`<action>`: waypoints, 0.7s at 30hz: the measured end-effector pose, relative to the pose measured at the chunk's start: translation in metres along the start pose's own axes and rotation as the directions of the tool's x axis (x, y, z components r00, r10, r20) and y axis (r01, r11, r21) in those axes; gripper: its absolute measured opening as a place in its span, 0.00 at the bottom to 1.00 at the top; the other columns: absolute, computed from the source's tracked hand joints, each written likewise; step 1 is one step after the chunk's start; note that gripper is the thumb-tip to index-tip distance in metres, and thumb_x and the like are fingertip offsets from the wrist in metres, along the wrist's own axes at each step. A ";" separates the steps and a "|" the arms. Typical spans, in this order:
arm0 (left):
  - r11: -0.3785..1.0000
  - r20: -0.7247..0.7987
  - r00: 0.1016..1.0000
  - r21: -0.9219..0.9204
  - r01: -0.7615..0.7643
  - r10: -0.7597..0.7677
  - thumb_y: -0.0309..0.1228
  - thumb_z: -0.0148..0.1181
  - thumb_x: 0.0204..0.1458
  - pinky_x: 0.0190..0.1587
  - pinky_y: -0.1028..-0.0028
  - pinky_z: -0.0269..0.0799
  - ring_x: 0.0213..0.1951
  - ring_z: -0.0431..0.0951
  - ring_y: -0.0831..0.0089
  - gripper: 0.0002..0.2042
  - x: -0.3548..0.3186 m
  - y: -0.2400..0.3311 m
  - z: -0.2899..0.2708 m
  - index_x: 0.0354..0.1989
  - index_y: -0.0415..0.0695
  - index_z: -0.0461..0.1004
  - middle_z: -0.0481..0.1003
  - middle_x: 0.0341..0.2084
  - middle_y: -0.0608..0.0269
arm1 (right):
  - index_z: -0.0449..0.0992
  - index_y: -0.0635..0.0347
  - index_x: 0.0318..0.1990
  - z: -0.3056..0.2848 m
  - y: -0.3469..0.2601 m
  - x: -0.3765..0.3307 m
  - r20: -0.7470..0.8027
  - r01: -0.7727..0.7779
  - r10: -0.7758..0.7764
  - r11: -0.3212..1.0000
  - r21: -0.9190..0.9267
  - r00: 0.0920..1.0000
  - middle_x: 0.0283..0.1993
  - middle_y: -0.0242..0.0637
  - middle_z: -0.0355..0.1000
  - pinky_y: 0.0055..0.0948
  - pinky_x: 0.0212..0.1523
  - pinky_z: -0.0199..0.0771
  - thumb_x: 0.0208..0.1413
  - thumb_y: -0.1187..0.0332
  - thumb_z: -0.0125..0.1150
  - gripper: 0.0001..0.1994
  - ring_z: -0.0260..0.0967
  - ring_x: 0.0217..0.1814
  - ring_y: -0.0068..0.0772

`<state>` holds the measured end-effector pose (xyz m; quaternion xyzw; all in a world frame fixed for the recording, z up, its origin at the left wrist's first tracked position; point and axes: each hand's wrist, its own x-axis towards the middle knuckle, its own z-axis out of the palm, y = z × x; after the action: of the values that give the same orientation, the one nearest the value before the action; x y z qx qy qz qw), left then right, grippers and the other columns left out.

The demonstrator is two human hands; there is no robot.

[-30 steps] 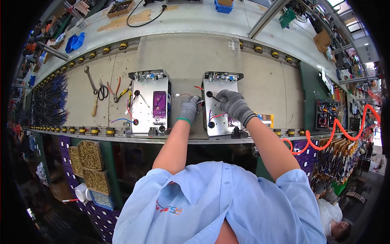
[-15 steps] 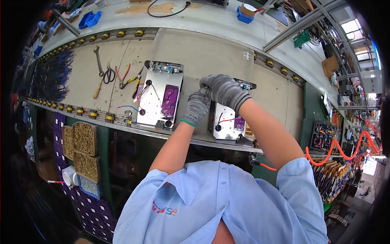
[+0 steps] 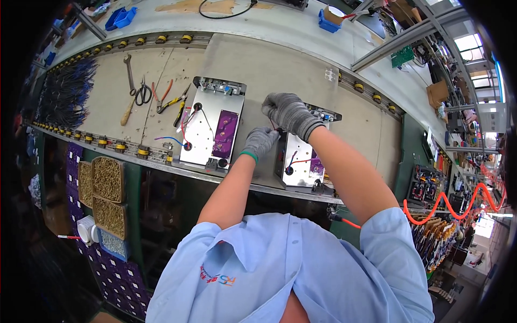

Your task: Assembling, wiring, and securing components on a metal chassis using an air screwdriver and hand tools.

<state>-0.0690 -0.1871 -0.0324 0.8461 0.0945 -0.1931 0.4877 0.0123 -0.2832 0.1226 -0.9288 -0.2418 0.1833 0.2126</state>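
Note:
Two silver metal chassis plates lie on the work pallet. The left plate [image 3: 210, 126] carries a purple circuit board [image 3: 225, 133] and red, black and blue wires. The right plate [image 3: 302, 161] is partly hidden by my arms. Both hands wear grey gloves. My left hand [image 3: 259, 142] sits at the right plate's upper left edge, fingers pinched on a thin dark wire. My right hand [image 3: 289, 113] hovers just above it, fingers curled on the same wire.
Scissors [image 3: 142, 94], pliers with orange handles [image 3: 168, 99], a wrench [image 3: 128, 69] and a wooden-handled tool lie left of the plates. Black cable bundles [image 3: 64, 97] fill the far left. Trays of screws [image 3: 107, 185] hang below the conveyor rail. An orange coiled hose [image 3: 447, 207] runs at right.
The view has swung so the bench now sits tilted and the plates lie further right. My two hands have come together at the right plate's upper left corner.

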 end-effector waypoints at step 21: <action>0.773 -0.074 0.980 -0.604 -0.193 0.186 0.37 0.57 0.62 0.43 0.76 0.72 0.37 0.75 0.78 0.14 -0.034 0.046 -0.020 0.47 0.39 0.78 0.78 0.36 0.64 | 0.74 0.61 0.43 0.006 0.053 -0.082 -0.207 -0.154 0.187 0.974 0.165 0.960 0.34 0.44 0.78 0.40 0.42 0.77 0.62 0.58 0.57 0.14 0.78 0.39 0.44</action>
<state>-0.0793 -0.1926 0.0274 0.6503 0.0684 -0.0981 0.7502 -0.0376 -0.3663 0.1118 -0.9426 -0.1213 0.1139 0.2897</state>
